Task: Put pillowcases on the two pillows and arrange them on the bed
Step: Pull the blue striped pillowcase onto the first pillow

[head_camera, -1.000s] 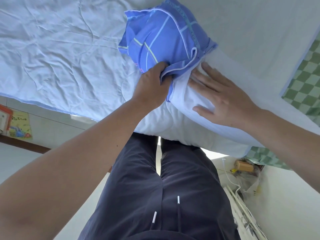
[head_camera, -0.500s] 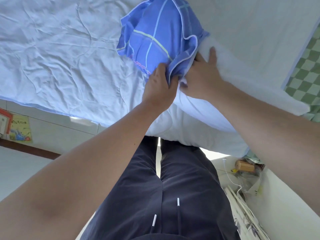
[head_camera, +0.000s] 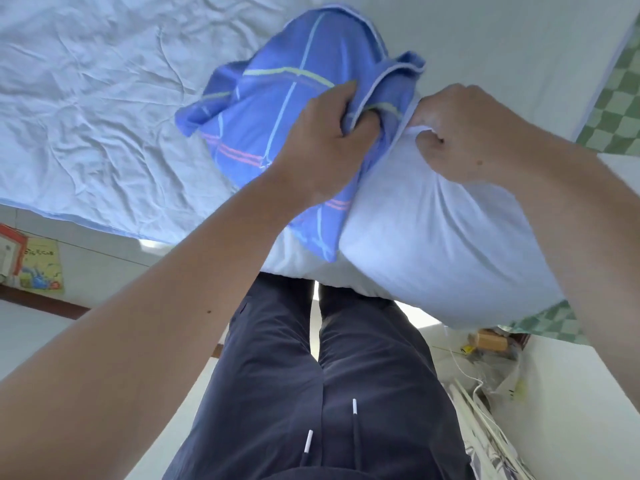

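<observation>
Pillow, white, lying at the bed edge under both hands, its far end inside a blue striped pillowcase. Left hand: fingers curled tight around the bunched open hem of the pillowcase. Right hand: fingers curled, pinching a fold of the pillow just beside that hem. Dark trousers below the hands.

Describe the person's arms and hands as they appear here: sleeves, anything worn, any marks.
Both forearms are bare right to the frame edge, with no sleeve in view. The left hand and right hand wear no gloves, and no rings, watch or bracelet can be seen. A small dark mole sits on the left forearm, another on the back of the right hand. Below are dark navy trousers with white-tipped drawstrings.
</observation>
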